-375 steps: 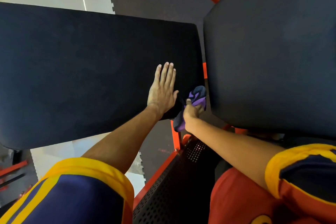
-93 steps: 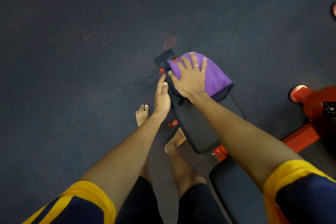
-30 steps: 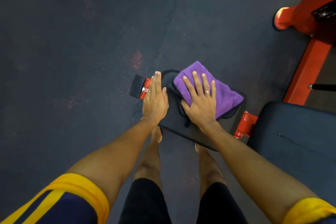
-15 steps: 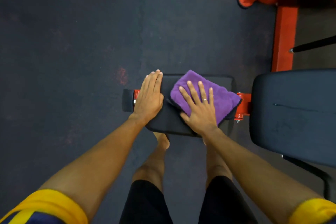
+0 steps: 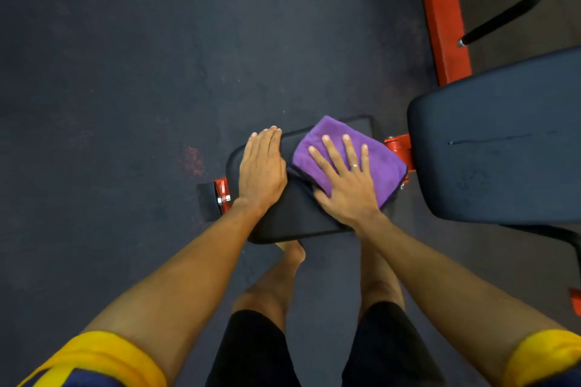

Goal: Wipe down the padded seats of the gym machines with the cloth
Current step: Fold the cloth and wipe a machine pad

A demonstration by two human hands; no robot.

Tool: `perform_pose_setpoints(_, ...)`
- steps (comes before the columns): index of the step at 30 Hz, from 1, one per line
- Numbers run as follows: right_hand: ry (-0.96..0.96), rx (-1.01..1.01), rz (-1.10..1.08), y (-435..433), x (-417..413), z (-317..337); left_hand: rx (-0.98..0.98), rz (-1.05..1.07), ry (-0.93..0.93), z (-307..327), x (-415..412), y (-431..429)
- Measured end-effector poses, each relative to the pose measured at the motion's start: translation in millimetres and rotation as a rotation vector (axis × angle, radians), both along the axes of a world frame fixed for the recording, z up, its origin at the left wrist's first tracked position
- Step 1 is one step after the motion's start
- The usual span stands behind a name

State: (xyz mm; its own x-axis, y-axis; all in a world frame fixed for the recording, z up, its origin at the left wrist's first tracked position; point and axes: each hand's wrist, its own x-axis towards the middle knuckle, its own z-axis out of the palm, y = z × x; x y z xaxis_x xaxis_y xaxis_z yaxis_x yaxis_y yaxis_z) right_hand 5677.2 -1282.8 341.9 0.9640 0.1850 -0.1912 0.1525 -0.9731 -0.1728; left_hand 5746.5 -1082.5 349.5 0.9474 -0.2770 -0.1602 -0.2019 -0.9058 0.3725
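Right hand (image 5: 344, 181) is pressing the purple cloth (image 5: 367, 157) flat on the small black pad (image 5: 298, 214) – fingers spread and straight – while left hand (image 5: 262, 171) is resting on the pad's left end, fingers together.

Dark rubber floor (image 5: 125, 72) (one reddish scuff (image 5: 192, 160)), orange machine frame (image 5: 443, 25) upper right.

- left hand (image 5: 262, 166): palm down, fingers straight and held together, pointing away from the body
- right hand (image 5: 344, 179): palm down, fingers straight and spread, ring (image 5: 354, 166) on one finger
- hands just beside each other, not touching
- left forearm (image 5: 188, 264) and right forearm (image 5: 440, 273) reach forward and down, converging
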Motion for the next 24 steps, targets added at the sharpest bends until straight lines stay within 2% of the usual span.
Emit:
perform_pose_setpoints(2, 0.020, 0.003, -0.098, -26.3, 0.6, -2.3, 0.017, -0.030, 0.010, -2.8, 4.5, -16.4)
perform_pose_setpoints(4, 0.095, 0.007, -0.323, -38.5, 25.9, -4.4, 0.069, -0.018, -0.005, -5.6, 5.3, -27.5)
perform_pose_setpoints(6, 0.149, 0.031, -0.529, -34.7, 61.8, -4.9, 0.111, -0.008, -0.017, -10.2, 6.6, -33.3)
perform_pose_setpoints(7, 0.150, 0.024, -0.550, -24.1, 77.5, -5.5, 0.125, -0.003, -0.033, -12.6, 5.9, -34.1)
perform_pose_setpoints(11, 0.155, 0.095, -0.220, 19.1, 104.4, -1.3, 0.164, 0.016, -0.066, -16.2, 5.5, -33.4)
perform_pose_setpoints(14, 0.090, 0.078, -0.095, -3.6, 109.9, 0.2, 0.188, 0.012, -0.064, -15.8, 6.8, -33.8)
perform_pose_setpoints(16, 0.103, 0.020, -0.178, -32.2, 111.8, -0.7, 0.182, 0.004, -0.046, -14.0, 6.5, -33.5)
perform_pose_setpoints(19, 0.164, 0.039, -0.559, -51.2, 122.1, 2.2, 0.187, 0.010, -0.045, -13.4, 8.7, -35.7)
perform_pose_setpoints(20, 0.160, 0.025, -0.593, -41.0, 125.5, 3.9, 0.189, 0.013, -0.046, -13.6, 9.0, -36.4)
perform_pose_setpoints(22, 0.090, 0.058, -0.487, -1.4, 123.9, 6.6, 0.194, 0.018, -0.053, -16.4, 6.7, -34.8)
perform_pose_setpoints(24, 0.071, 0.195, -0.328, 33.0, 115.5, 8.4, 0.176, 0.032, -0.075, -16.3, 5.8, -34.9)
